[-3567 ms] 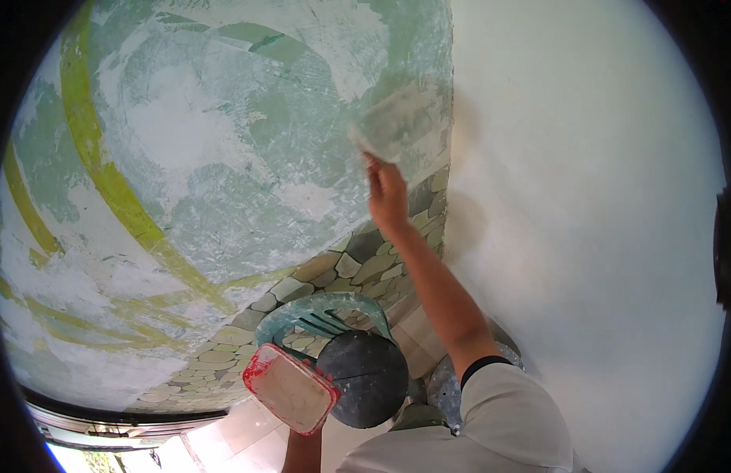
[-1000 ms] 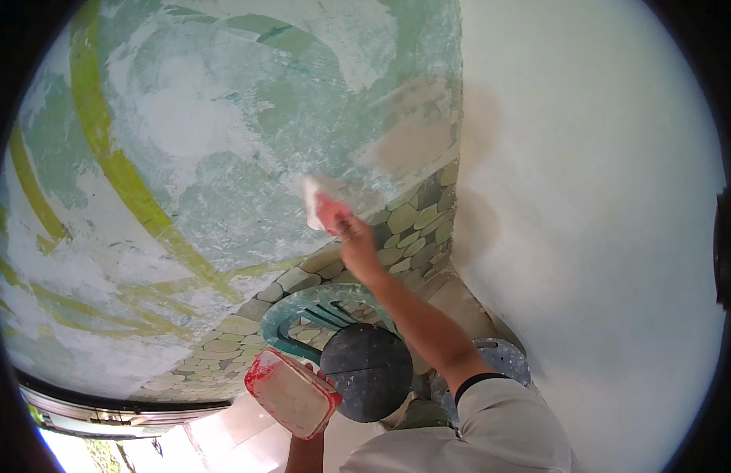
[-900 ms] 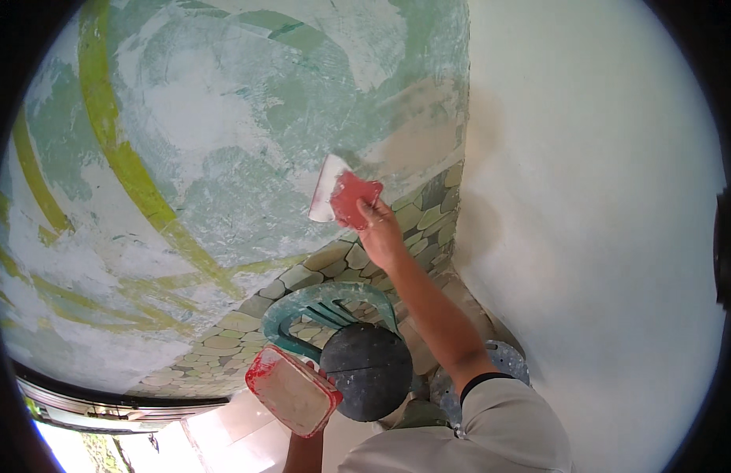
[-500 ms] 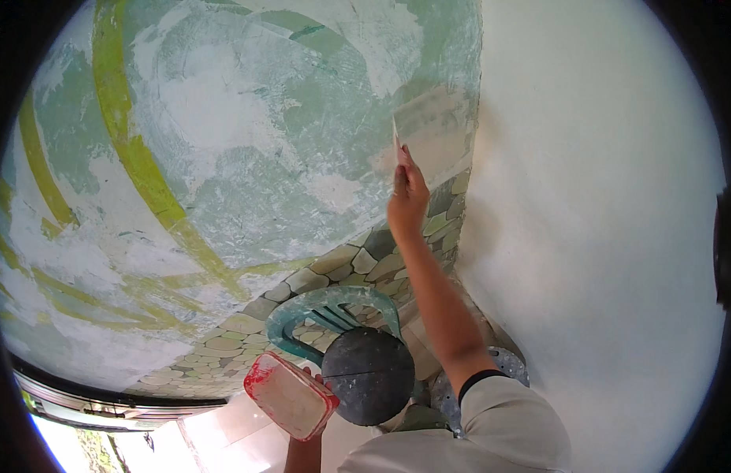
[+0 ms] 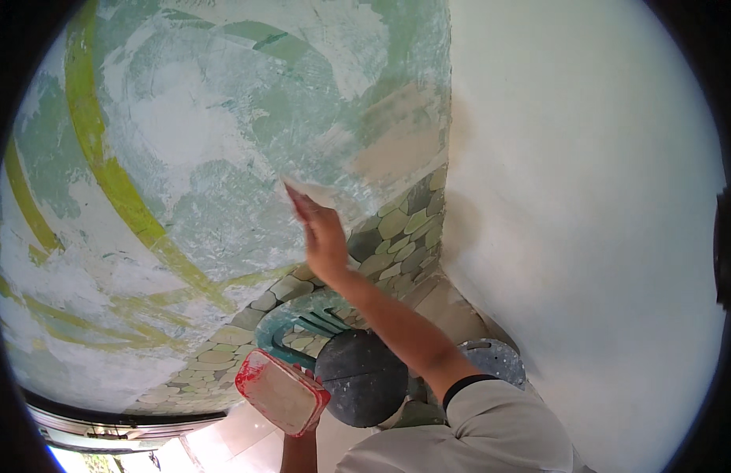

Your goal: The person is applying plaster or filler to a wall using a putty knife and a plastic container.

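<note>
Holding tub (image 5: 253, 377), green chair (image 5: 272, 323) partly behind

"Where is the head-worn fisheye camera looking from?"
"It's peering forward and down, from above the right forearm (image 5: 393, 323)."
"How near?"
"It's viewing the patchy green wall (image 5: 231, 197) closely."

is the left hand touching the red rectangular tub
Touching. The head view shows the left hand holding the red rectangular tub, with its fingers against the tub's upper right edge.
</note>
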A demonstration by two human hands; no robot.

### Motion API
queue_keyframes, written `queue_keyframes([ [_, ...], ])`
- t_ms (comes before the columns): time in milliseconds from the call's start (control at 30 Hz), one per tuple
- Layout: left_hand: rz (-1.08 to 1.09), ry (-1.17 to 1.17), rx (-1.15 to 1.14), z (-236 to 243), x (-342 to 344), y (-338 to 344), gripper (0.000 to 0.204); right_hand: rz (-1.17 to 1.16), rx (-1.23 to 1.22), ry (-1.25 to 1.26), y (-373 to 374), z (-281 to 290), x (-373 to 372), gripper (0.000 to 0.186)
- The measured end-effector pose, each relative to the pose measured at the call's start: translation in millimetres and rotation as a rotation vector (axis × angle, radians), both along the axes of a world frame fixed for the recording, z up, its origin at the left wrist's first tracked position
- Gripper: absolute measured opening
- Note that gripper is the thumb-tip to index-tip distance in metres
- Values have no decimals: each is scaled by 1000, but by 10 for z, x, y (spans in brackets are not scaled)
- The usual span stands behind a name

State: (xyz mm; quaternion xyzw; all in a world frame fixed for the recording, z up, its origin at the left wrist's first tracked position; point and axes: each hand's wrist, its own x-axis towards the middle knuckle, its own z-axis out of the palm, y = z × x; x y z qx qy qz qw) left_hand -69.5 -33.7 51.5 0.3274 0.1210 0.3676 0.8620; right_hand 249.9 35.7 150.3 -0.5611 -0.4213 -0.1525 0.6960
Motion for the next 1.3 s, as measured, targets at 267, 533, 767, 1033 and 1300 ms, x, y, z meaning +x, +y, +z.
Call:
queue_keyframes([
  [267,-1,-195,-310,-38,-81,-101,59,-365,304,335,-821,-390,2183,25],
  [533,92,-147,-337,-81,-180,-165,61,-330,94,375,-534,-737,2207,26],
  [767,16,-176,-283,-68,-75,-231,60,-108,18,141,-360,-678,888,25],
  [1033,77,-229,-442,-157,-198,-211,65,-485,263,205,-887,-338,2342,27],
  [1300,12,-248,-345,-48,-168,-329,66,-637,114,112,-599,-366,2681,31],
])
